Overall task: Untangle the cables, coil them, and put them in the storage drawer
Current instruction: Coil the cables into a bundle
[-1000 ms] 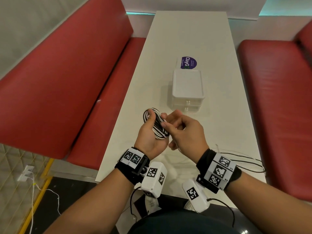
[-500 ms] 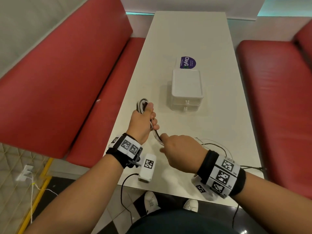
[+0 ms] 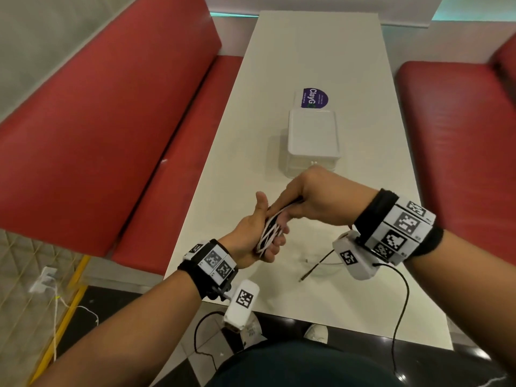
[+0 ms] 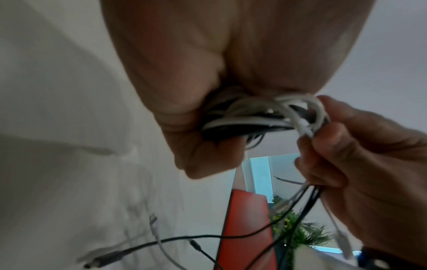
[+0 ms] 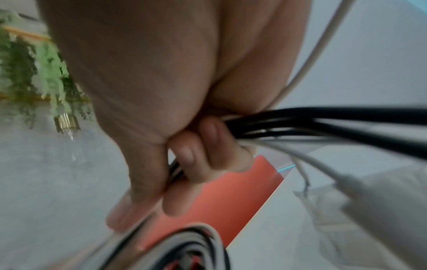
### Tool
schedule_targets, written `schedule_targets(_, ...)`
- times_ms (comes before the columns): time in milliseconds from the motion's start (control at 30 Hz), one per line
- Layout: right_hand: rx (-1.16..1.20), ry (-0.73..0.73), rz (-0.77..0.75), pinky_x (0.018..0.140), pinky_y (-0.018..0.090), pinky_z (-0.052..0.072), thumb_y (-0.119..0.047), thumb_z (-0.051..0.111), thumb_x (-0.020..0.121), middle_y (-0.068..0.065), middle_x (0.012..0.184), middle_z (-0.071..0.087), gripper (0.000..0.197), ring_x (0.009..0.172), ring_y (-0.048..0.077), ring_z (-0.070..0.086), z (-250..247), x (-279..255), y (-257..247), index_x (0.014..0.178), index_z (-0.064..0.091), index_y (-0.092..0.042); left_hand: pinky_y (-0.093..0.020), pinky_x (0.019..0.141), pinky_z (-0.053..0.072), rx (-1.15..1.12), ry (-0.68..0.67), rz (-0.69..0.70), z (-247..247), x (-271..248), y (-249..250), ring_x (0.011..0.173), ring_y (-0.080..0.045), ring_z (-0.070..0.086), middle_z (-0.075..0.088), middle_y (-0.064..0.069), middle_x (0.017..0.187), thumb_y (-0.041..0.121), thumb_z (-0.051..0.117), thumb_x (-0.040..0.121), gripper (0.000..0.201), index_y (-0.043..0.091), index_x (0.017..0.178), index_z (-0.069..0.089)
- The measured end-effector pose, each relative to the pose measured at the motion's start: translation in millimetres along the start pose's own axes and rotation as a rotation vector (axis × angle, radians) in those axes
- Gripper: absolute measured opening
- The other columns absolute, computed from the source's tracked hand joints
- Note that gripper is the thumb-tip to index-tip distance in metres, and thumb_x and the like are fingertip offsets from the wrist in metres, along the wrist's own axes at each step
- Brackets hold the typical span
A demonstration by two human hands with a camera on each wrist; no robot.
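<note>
- My left hand (image 3: pixel 252 236) grips the coil (image 3: pixel 269 233) of black and white cables in its palm.
- My right hand (image 3: pixel 312 195), just above, pinches the loose strands (image 5: pixel 323 126), feeding them on.
- The cables seem light, limp and springy; I judge a hold across all loops best.
- The storage drawer (image 3: pixel 312 152) sits beyond my right hand, closed.

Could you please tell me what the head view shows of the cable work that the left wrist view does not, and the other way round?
Only the head view shows the white storage drawer unit standing closed on the table beyond the hands, with the purple sticker behind it. Only the left wrist view shows the loose ends hanging below the hands: a black plug and a white connector. Both show the left hand gripping the black and white cable coil while the right hand holds the strands beside it.
</note>
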State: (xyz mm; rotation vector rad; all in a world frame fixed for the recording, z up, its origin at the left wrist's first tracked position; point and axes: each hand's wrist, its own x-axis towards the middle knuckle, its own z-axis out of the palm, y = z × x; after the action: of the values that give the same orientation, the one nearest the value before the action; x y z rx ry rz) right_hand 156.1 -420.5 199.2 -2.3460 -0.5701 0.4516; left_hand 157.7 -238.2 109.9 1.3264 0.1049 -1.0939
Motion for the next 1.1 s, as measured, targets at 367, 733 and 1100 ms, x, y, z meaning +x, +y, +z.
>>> schedule_targets(367, -0.452, 0.293, -0.015, 0.052, 0.025, 0.026, -0.072, 0.041, 0.088, -0.012, 0.073, 0.051, 0.037, 0.064, 0.001, 0.045, 11.7, 7.7, 13.4, 0.105, 0.070, -0.057, -0.011, 0.047, 0.031, -0.197, -0.403, -0.131, -8.0, -8.7, 9.8, 0.062, -0.007, 0.032, 0.039, -0.004, 0.077, 0.012, 0.065, 0.088, 0.020, 0.009, 0.105, 0.056)
schedule_targets(733, 0.340, 0.071, 0.108, 0.077, 0.024, 0.049, -0.023, 0.055, 0.104, -0.011, 0.096, 0.067, 0.031, 0.082, 0.006, 0.067, 25.2, 0.8, 31.1, 0.130, 0.065, -0.037, -0.020, 0.050, 0.041, -0.304, -0.434, 0.005, 4.4, -10.9, 3.1, 0.060, -0.011, 0.042, 0.054, -0.006, 0.091, 0.016, 0.051, 0.098, 0.005, 0.012, 0.095, 0.052)
schedule_targets(1100, 0.734, -0.036, 0.139, 0.063, 0.045, 0.048, -0.035, 0.060, 0.099, 0.019, 0.078, 0.063, 0.032, 0.064, 0.030, 0.053, 25.6, 5.4, 41.9, 0.112, 0.072, -0.008, -0.015, 0.038, 0.027, -0.437, -0.620, 0.016, 9.3, -15.4, 2.6, 0.052, -0.008, 0.022, 0.026, 0.000, 0.070, 0.043, 0.052, 0.099, 0.026, 0.017, 0.105, 0.054)
